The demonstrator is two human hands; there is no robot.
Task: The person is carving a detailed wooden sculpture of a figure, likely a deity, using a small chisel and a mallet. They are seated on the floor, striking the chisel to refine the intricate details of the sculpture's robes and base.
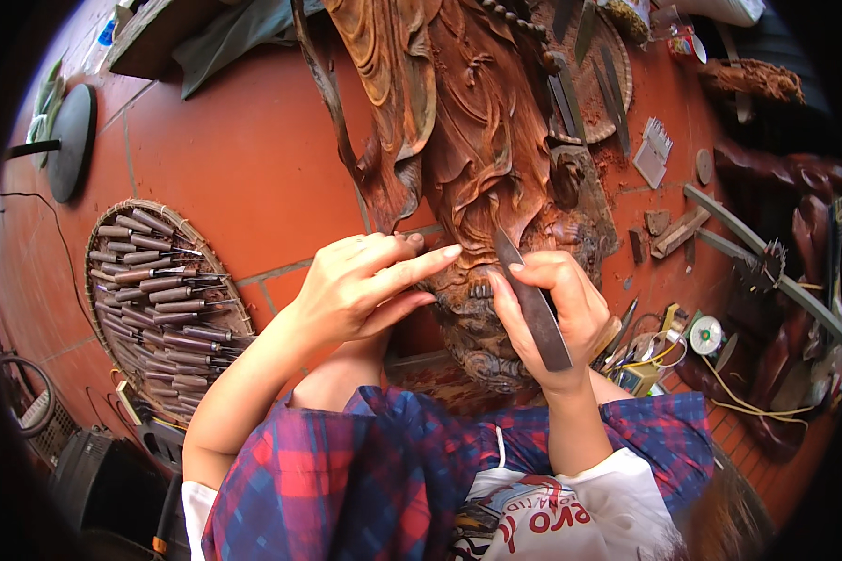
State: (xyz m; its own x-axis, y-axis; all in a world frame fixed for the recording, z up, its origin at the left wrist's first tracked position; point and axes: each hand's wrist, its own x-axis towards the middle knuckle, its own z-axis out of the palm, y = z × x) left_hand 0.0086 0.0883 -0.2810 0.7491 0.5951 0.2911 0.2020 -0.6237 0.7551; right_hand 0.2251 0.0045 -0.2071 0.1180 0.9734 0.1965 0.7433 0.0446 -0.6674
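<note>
Right hand (557, 313) closed around a flat dark chisel (531, 304), blade tip set against the wood carving (477, 159) (reddish-brown, ornate, lying mid-scene on the red tile floor (243, 159)). Left hand (365, 285) holds nothing: fingers extended, fingertips resting on the carving just left of the blade. Round woven tray (217, 280) of carving tools lies left.

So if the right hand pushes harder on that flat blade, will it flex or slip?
The blade looks like flat dark metal, so probably stiff. The right hand wraps it bare, so it might slide. The carving looks massive, unlikely to shift.
</note>
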